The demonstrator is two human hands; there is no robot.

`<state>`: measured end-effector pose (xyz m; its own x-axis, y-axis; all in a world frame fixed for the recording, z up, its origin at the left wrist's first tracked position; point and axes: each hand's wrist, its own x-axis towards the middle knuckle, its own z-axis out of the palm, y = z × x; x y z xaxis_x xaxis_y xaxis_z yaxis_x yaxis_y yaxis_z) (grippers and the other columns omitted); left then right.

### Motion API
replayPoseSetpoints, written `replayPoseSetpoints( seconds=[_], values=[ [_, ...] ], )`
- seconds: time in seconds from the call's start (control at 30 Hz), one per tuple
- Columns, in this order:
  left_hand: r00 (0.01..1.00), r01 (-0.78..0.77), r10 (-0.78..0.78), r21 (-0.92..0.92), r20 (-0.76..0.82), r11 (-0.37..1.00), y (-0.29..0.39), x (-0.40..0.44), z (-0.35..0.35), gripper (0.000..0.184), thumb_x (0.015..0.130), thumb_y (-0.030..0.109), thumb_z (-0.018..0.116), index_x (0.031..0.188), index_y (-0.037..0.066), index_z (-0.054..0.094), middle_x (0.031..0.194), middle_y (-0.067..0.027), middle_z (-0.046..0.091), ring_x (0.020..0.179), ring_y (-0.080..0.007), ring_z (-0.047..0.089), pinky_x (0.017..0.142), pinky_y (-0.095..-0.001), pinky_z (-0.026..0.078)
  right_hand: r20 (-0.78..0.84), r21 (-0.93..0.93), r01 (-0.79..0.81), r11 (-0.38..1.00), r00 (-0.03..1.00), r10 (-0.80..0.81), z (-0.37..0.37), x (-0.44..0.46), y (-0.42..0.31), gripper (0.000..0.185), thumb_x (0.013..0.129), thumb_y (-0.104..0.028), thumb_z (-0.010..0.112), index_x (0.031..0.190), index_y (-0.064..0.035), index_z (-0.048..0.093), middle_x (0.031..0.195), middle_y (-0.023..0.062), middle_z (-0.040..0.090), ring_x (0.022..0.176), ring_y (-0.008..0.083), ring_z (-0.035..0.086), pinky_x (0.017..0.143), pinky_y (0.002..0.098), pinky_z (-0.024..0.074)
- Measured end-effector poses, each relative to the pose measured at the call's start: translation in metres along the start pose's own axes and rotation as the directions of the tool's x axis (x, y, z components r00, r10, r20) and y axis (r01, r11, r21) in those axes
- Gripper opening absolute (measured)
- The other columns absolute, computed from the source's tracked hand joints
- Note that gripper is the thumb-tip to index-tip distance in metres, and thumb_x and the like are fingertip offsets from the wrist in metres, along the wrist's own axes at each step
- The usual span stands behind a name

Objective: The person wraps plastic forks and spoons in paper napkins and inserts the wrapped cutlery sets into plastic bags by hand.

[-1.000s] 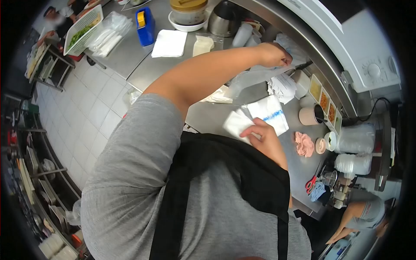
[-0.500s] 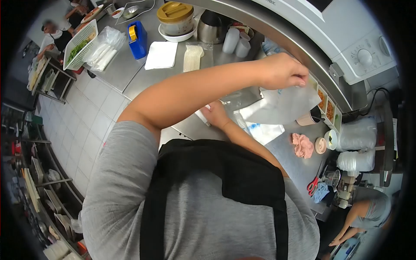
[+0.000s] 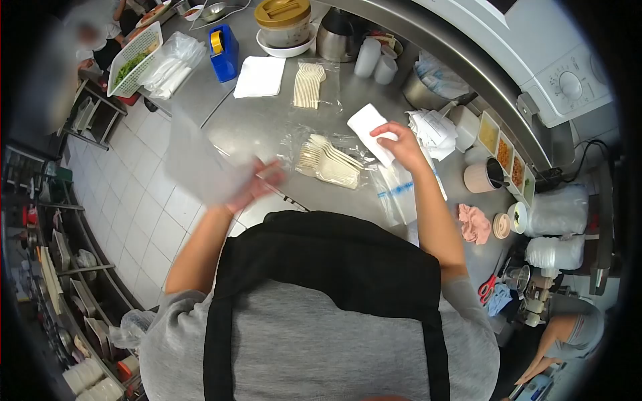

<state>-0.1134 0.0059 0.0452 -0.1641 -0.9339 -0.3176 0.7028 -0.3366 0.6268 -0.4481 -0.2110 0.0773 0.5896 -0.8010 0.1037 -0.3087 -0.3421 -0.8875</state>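
My left hand (image 3: 251, 187), smeared by motion, grips a thin translucent plastic bag (image 3: 197, 160) that trails to its left over the floor. In my right hand (image 3: 400, 146) is a folded white napkin (image 3: 368, 128), pinched between thumb and fingers above the steel counter. Just left of that hand lies a clear packet of beige disposable forks (image 3: 328, 162). Behind it is a stack of beige spoons (image 3: 309, 87), also in clear wrap. Under my right wrist is a clear plastic bag with blue print (image 3: 398, 192).
Along the back of the steel counter (image 3: 267, 120) stand a blue tape dispenser (image 3: 224, 57), white napkins (image 3: 258, 77), a yellow-lidded tub (image 3: 283, 23) and a metal jug (image 3: 336, 39). To the right are topping trays (image 3: 503, 150), a pink cloth (image 3: 473, 224) and red-handled scissors (image 3: 486, 289). Other people work nearby.
My arms were crossed and are now apart. My left hand swung from the far right to the left with the plastic bag. My right hand moved right with the napkin, uncovering the forks.
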Motion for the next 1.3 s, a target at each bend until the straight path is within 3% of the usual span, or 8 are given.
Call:
replayPoseSetpoints(
  seconds=[0.1, 0.6, 0.67, 0.77, 0.87, 0.97, 1.1, 1.3],
  values=[
    [0.988, -0.006, 0.027, -0.132, 0.150, 0.991, -0.061, -0.001, 0.012, 0.022, 0.090, 0.031, 0.058, 0.092, 0.009, 0.059, 0.147, -0.0039, 0.030, 0.134, -0.0370, 0.032, 0.106, -0.0562, 0.035, 0.088, 0.057, -0.348, 0.936, 0.935, 0.342, 0.017, 0.014, 0.013, 0.016, 0.074, -0.003, 0.066, 0.089, -0.0075, 0.072, 0.091, 0.0055, 0.059, 0.085, 0.0186, 0.060, 0.079, 0.0287, 0.0464],
    [0.995, -0.089, 0.083, 0.118, 0.061, 0.989, -0.047, 0.162, 0.051, 0.048, 0.085, 0.040, 0.063, 0.124, 0.014, 0.054, 0.127, -0.0015, 0.053, 0.116, -0.0158, 0.050, 0.088, -0.0339, 0.048, -0.308, 0.095, 0.066, 0.993, 0.951, -0.034, 0.087, -0.076, -0.008, 0.015, 0.079, -0.002, 0.062, 0.089, -0.0082, 0.070, 0.088, 0.0095, 0.061, 0.091, 0.0256, 0.059, 0.088, 0.0323, 0.0429],
    [0.910, -0.384, 0.293, 0.330, 0.294, 0.862, -0.025, 0.175, 0.070, 0.048, 0.086, 0.037, 0.063, 0.125, 0.011, 0.053, 0.124, -0.0039, 0.055, 0.109, -0.0160, 0.054, 0.086, -0.0313, 0.047, -0.422, 0.009, 0.117, 0.993, 0.901, -0.102, 0.079, -0.051, 0.001, 0.015, 0.079, -0.002, 0.062, 0.089, -0.0081, 0.070, 0.089, 0.0108, 0.061, 0.090, 0.0274, 0.060, 0.086, 0.0332, 0.0442],
    [0.891, -0.242, 0.227, -0.012, 0.392, 0.970, 0.017, 0.262, 0.041, 0.045, 0.087, 0.027, 0.063, 0.124, 0.004, 0.053, 0.116, -0.0066, 0.058, 0.101, -0.0159, 0.058, 0.082, -0.0277, 0.047, -0.526, -0.066, 0.085, 0.994, 0.844, -0.107, 0.054, -0.006, 0.009, 0.016, 0.077, -0.002, 0.063, 0.089, -0.0086, 0.071, 0.089, 0.0123, 0.061, 0.087, 0.0294, 0.061, 0.084, 0.0335, 0.0459],
    [0.813, -0.450, 0.474, 0.882, 0.337, 0.144, 0.095, 0.206, 0.143, 0.024, 0.086, 0.019, 0.062, 0.106, 0.006, 0.059, 0.100, -0.0104, 0.063, 0.091, -0.0194, 0.062, 0.076, -0.0309, 0.049, -0.507, -0.031, 0.065, 0.997, 0.859, -0.071, 0.026, 0.004, 0.019, 0.017, 0.076, -0.002, 0.064, 0.089, -0.0096, 0.072, 0.091, 0.0112, 0.061, 0.090, 0.0281, 0.060, 0.086, 0.0313, 0.0444],
    [0.592, -0.351, 0.412, 0.681, 0.693, -0.643, 0.177, 0.155, 0.135, 0.013, 0.083, 0.014, 0.061, 0.093, 0.007, 0.059, 0.089, -0.0151, 0.064, 0.080, -0.0309, 0.063, 0.071, -0.0373, 0.050, -0.516, 0.006, 0.039, 0.999, 0.856, -0.031, 0.007, -0.021, 0.011, 0.018, 0.076, -0.001, 0.064, 0.090, -0.0087, 0.072, 0.093, 0.0104, 0.060, 0.094, 0.0254, 0.059, 0.088, 0.0300, 0.0427],
    [0.545, 0.314, 0.647, 0.586, 0.533, -0.747, 0.251, 0.080, 0.104, 0.012, 0.084, 0.014, 0.056, 0.095, 0.010, 0.059, 0.088, -0.0136, 0.065, 0.083, -0.0341, 0.064, 0.070, -0.0449, 0.050, -0.554, -0.096, -0.036, 0.995, 0.832, -0.023, 0.000, -0.056, 0.008, 0.019, 0.076, 0.001, 0.062, 0.091, -0.0070, 0.071, 0.090, 0.0103, 0.059, 0.092, 0.0241, 0.058, 0.087, 0.0293, 0.0422],
    [0.654, 0.126, 0.578, 0.683, 0.488, -0.719, 0.157, 0.027, 0.092, 0.007, 0.079, 0.011, 0.055, 0.084, 0.009, 0.059, 0.083, -0.0128, 0.065, 0.075, -0.0336, 0.064, 0.063, -0.0452, 0.050, -0.515, -0.159, -0.032, 0.987, 0.856, -0.055, 0.017, -0.083, -0.007, 0.022, 0.078, 0.003, 0.061, 0.094, -0.0073, 0.071, 0.091, 0.0100, 0.057, 0.089, 0.0241, 0.057, 0.083, 0.0290, 0.0433]
  ],
)
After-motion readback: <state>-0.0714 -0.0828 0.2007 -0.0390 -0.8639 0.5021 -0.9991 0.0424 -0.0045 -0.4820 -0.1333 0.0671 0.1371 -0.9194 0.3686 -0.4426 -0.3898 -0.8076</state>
